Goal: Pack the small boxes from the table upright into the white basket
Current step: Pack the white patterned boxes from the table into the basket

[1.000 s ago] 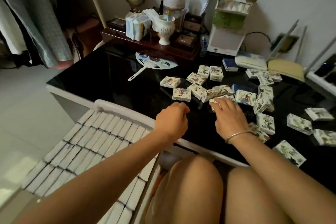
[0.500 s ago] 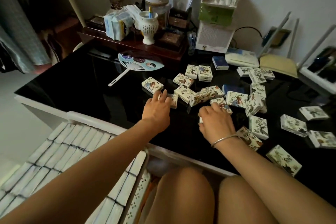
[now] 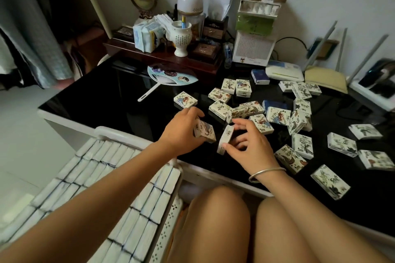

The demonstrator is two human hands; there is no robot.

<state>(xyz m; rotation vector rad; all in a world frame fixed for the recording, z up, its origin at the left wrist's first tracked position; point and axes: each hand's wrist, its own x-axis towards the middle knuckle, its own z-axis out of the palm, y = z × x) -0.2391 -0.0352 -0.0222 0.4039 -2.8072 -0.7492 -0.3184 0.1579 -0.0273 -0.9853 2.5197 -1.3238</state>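
Several small white boxes with ink-painting prints lie scattered over the black table (image 3: 106, 96). My left hand (image 3: 181, 132) grips one small box (image 3: 206, 131) just above the table's near edge. My right hand (image 3: 250, 145) pinches another small box (image 3: 225, 140) on its edge between thumb and fingers, close beside the first. The white basket (image 3: 168, 226) stands at the lower left against the table, filled with rows of upright boxes (image 3: 102, 168); my left forearm crosses over it.
A hand fan (image 3: 171, 77) lies on the table behind the boxes. A wooden tray with a white vase (image 3: 180, 38), tissue packs and jars stands at the back. A white router (image 3: 284, 71) and stacked cartons (image 3: 256, 23) sit at the back right. My knees are under the table edge.
My left hand reached forward to a box, took hold of it and drew it back toward the table edge. My right hand lifted a box up onto its edge. The camera view shifted right.
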